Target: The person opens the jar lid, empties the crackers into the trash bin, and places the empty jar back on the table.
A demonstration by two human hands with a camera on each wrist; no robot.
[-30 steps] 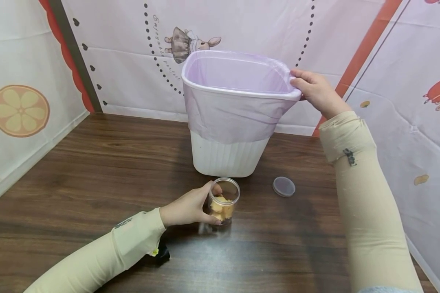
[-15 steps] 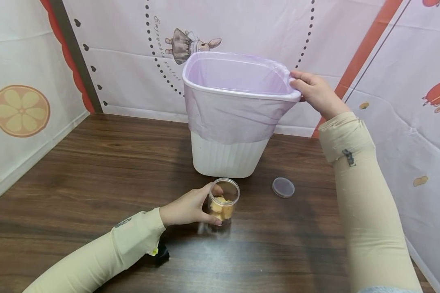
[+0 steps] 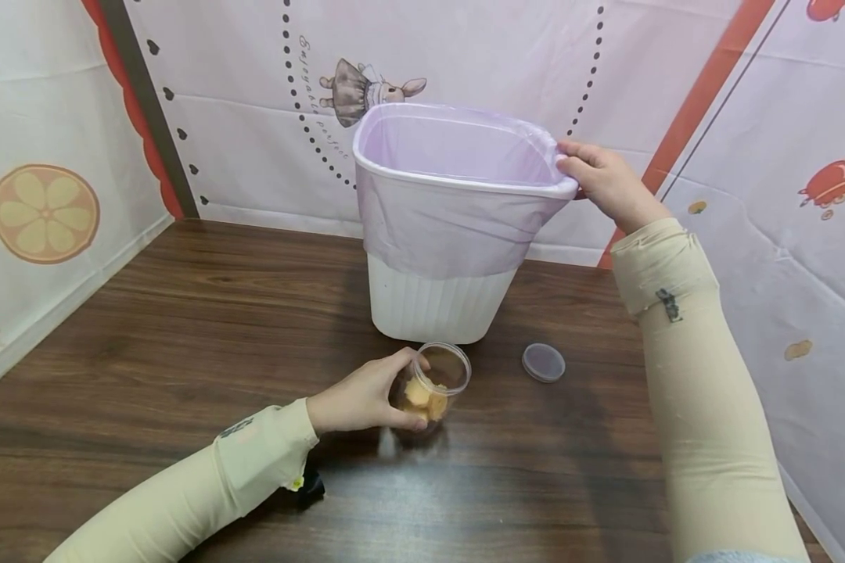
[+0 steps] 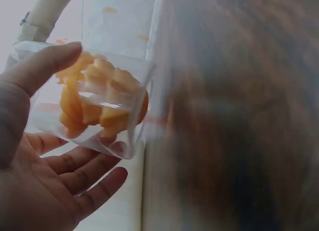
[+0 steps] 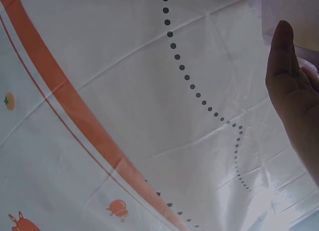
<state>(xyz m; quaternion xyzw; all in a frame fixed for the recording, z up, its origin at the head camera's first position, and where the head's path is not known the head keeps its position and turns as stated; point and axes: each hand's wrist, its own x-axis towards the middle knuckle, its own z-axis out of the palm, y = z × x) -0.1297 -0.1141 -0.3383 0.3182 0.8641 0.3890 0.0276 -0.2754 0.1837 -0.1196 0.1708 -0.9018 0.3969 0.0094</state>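
Note:
My left hand (image 3: 362, 395) grips a clear plastic jar (image 3: 445, 392) around its side, thumb in front and fingers behind. The jar has no lid on and leans to the right, low over the table. Ridged yellow-orange pieces, like cookies (image 4: 99, 99), lie inside it, seen through the wall in the left wrist view. My right hand (image 3: 609, 181) holds the right rim of a white trash can (image 3: 436, 305), pinching it and the purple bag (image 3: 444, 227) that lines it. The can stands upright behind the jar. In the right wrist view only part of this hand shows.
A round clear lid (image 3: 544, 363) lies on the brown wooden table (image 3: 183, 336), right of the jar. A small black object (image 3: 312, 489) shows beneath the left sleeve. Printed cloth walls (image 3: 225, 141) enclose the table at the back and sides.
The jar has gone from upright to tilted right in my left hand, and its pieces show at a new angle. My right hand keeps its hold on the can's rim.

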